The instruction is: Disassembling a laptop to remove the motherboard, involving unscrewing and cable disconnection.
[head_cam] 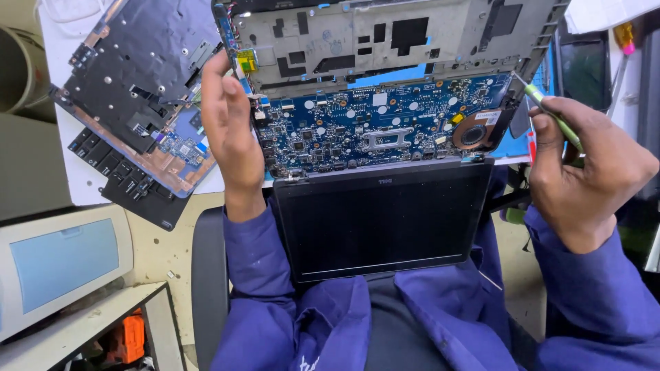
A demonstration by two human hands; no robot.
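- The fingers of my right hand (584,168) are curled closed around a thin green screwdriver (553,117). Its smooth plastic shaft runs up and to the left, and the metal tip touches the right edge of the laptop near the round fan (473,135).
- My left hand (230,127) is open and flat, the fingers straight and together. It holds nothing; its edge presses against the left side of the laptop base.
- Between both hands lies the blue motherboard (371,130), a flat glossy board covered with small chips, silver pads and white round stickers. A grey metal bracket sits in its middle.
- Behind the board, the grey metal frame (392,34) of the laptop is lifted up; it is matte, with many rectangular cut-outs.
- The black screen (381,220) hangs down toward my lap, smooth and dark.
- To the left, on the white counter (75,185), another opened laptop part (137,89) lies tilted, black with copper-coloured edges, on top of a black keyboard (130,182).
- My sleeves (254,268) are of soft purple-blue cloth.
- At lower left I see a pale plastic device (62,264) with a light blue panel.
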